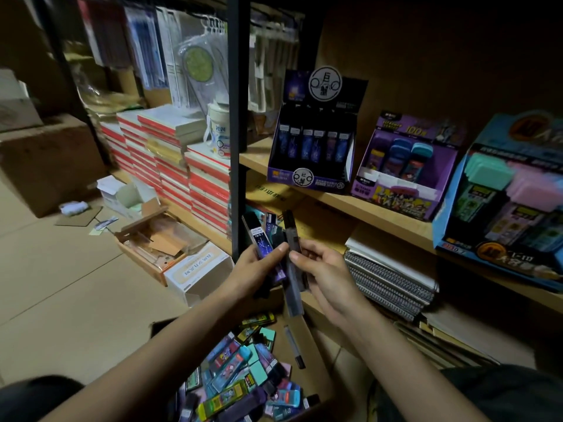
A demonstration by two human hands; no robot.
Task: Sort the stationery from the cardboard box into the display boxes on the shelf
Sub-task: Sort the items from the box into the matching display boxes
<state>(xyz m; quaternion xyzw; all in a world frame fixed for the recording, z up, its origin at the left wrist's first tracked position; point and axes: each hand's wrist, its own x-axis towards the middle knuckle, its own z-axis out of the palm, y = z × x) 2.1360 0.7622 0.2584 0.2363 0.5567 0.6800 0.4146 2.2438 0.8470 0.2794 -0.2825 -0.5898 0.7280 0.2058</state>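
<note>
My left hand (259, 269) grips a fan of slim dark lead-refill cases (262, 236), purple and black, held upright below the shelf. My right hand (323, 266) pinches one grey-black case (291, 257) at the edge of that bunch. Beneath my arms the cardboard box (323, 376) holds several mixed colourful cases (243, 376). On the wooden shelf (350, 205) stand three display boxes: a dark purple one (313, 178) with upright dark cases, a lighter purple one (402, 190) with rounded cases, and a blue one (475, 239) with teal and pink cases.
A black shelf post (237, 117) rises just left of my hands. Stacks of red-edged notebooks (182, 172) fill the left bay. Spiral notebooks (390, 278) lie under the shelf at the right. Open small boxes (170, 248) sit on the tiled floor.
</note>
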